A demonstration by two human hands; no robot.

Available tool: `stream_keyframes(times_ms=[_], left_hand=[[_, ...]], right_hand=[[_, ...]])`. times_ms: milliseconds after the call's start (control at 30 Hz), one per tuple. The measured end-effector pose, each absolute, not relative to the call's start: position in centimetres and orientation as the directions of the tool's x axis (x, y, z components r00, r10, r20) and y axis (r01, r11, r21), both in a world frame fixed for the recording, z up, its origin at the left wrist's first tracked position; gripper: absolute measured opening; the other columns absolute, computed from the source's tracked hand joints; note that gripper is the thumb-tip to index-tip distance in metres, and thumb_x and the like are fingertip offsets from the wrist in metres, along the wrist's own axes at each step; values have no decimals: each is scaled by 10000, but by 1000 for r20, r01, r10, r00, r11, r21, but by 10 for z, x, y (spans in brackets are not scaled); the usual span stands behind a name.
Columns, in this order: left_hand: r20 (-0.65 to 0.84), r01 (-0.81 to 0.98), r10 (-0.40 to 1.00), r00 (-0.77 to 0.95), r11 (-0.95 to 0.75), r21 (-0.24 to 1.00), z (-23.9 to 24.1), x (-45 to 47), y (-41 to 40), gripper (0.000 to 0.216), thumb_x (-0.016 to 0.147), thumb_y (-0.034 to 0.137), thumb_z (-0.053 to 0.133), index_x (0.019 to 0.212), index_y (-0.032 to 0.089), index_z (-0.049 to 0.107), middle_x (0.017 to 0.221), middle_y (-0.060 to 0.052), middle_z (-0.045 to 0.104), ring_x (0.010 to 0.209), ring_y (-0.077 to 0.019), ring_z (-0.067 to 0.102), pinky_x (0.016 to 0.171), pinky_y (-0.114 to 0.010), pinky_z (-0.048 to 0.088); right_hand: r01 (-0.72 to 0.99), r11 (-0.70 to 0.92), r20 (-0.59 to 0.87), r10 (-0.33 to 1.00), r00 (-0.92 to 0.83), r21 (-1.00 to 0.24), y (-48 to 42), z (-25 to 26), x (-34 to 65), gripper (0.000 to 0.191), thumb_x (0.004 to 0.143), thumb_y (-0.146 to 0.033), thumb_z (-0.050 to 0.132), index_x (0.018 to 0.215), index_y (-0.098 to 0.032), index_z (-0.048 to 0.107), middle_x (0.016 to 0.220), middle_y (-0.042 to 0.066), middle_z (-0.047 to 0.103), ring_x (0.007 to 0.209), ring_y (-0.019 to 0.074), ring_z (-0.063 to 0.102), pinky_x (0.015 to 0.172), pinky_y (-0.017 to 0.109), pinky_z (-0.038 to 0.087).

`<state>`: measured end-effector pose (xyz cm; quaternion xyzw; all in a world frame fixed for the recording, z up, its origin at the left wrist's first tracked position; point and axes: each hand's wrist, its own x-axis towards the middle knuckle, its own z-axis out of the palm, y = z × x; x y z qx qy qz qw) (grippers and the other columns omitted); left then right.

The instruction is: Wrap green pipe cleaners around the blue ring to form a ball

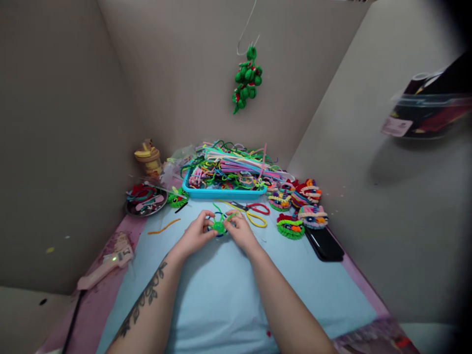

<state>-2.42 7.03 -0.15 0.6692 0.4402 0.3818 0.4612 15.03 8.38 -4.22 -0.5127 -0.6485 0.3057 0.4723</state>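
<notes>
My left hand (197, 232) and my right hand (240, 230) meet over the light blue table mat (221, 290), both pinching a small green pipe-cleaner piece (219, 226) with thin green stems sticking out of it. My fingers are curled around its edges from either side. Just beyond my right hand lie scissors with a red handle and a yellow handle (254, 212). A loose orange pipe cleaner (164, 226) lies to the left of my left hand.
A blue tray (221, 192) heaped with coloured pipe cleaners stands at the back. Several finished woven rounds (298, 209) and a black phone (324, 243) sit right. A metal dish (146, 200) and a pink glue gun (106, 263) are left. A green ornament (247, 81) hangs above.
</notes>
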Motion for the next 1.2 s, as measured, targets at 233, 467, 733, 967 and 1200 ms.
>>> stream_keyframes(times_ms=[233,467,733,967,1200], left_hand=[[261,321,965,-24,-239,916,-6,-19,78,471,636,253,658,1067,220,471,935,-28,616,582,-94,472,580,-224,388],[146,294,988,42,-152,944,-9,-4,73,476,668,276,649,1096,210,451,786,4,623,538,-93,471,567,-224,383],[110,252,992,-53,-93,963,-13,7,78,511,687,274,634,1132,190,397,616,73,464,477,-65,371,484,-184,310],[65,209,997,-34,-57,976,-18,2,83,468,700,284,632,1079,195,372,530,107,367,463,-57,318,464,-169,243],[-72,85,996,61,67,994,-17,-8,88,480,702,289,643,1063,208,337,579,86,479,463,-48,350,461,-161,246]], right_hand=[[348,288,366,913,183,-892,88,-45,143,191,807,-290,479,665,-190,559,1002,82,525,1008,203,477,902,359,366],[272,276,335,920,202,-922,97,-48,135,190,815,-309,477,699,-180,555,1083,101,493,1093,205,450,959,360,330],[216,243,278,950,146,-946,99,-42,133,182,789,-327,533,703,-175,586,1150,105,496,1132,214,442,975,355,318],[98,158,170,977,128,-983,100,-43,129,245,764,-351,550,602,-168,571,1098,113,529,1059,232,496,917,360,367],[72,72,84,980,178,-995,96,-44,129,211,790,-364,524,743,-164,573,1011,83,550,903,176,532,751,283,430]])
